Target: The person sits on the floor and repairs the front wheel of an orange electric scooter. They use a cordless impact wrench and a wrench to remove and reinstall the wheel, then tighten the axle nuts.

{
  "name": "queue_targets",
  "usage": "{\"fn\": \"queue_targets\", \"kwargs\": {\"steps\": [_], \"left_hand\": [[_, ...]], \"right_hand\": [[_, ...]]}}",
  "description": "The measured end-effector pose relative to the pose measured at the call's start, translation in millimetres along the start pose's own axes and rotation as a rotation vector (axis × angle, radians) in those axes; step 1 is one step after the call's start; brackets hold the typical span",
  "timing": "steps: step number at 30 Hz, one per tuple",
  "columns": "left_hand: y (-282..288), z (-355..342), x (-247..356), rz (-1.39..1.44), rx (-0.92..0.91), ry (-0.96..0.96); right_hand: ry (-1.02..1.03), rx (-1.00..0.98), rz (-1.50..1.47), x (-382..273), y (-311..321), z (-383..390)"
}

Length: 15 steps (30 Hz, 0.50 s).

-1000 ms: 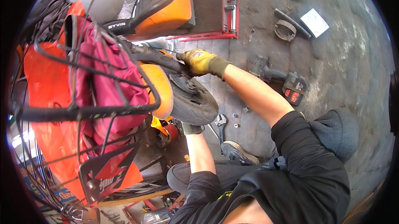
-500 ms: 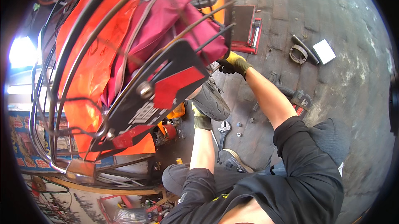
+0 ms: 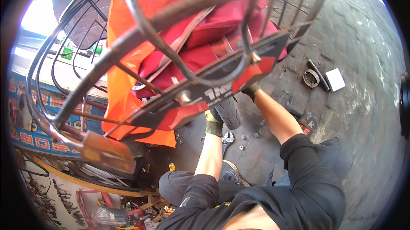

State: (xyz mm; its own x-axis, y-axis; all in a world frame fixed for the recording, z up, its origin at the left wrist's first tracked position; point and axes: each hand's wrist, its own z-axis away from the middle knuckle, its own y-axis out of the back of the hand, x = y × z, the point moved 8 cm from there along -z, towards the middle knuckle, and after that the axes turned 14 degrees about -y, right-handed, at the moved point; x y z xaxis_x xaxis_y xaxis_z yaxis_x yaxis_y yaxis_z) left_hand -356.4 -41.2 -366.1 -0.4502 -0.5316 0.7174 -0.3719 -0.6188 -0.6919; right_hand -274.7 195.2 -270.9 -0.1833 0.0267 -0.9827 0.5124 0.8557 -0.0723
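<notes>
Over the last second the scooter's wire basket (image 3: 200, 2) had swung across the view, so its rim and the black-and-red plate (image 3: 253, 76) on its front covered the orange mudguard and the upper part of the wheel that had shown plainly before. Only the lower end of the front tyre (image 3: 230, 117) stuck out below the plate, between the two arms. The left hand (image 3: 210, 117), in a yellow glove, was against the tyre's left side; its fingers were hidden, so how far they closed could not be told. The right hand (image 3: 251, 90) had slipped almost wholly behind the plate, leaving little more than its cuff, and whether it held anything could not be told either. For the work at the wheel, this meant that the right hand's contact was lost to sight. The adjustable wrench (image 3: 227, 139) lay on the floor just below the tyre, near a loose nut (image 3: 241, 147).
</notes>
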Motion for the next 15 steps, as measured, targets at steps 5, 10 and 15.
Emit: {"fn": "queue_targets", "kwargs": {"steps": [5,10,15], "left_hand": [[15.7,3.9,18.5,-0.13,0.126,0.053],[-28.0,16.8,28.6,-0.267,-0.107,-0.21],[-47.5,20.5,22.8,-0.085,0.023,-0.051]], "right_hand": [[-0.08,0.128,0.224,27.3,-19.1,3.4],[-0.092,-0.122,0.409,-17.4,-44.0,18.6],[-0.065,-0.135,0.368,-47.9,-38.2,19.2]]}}
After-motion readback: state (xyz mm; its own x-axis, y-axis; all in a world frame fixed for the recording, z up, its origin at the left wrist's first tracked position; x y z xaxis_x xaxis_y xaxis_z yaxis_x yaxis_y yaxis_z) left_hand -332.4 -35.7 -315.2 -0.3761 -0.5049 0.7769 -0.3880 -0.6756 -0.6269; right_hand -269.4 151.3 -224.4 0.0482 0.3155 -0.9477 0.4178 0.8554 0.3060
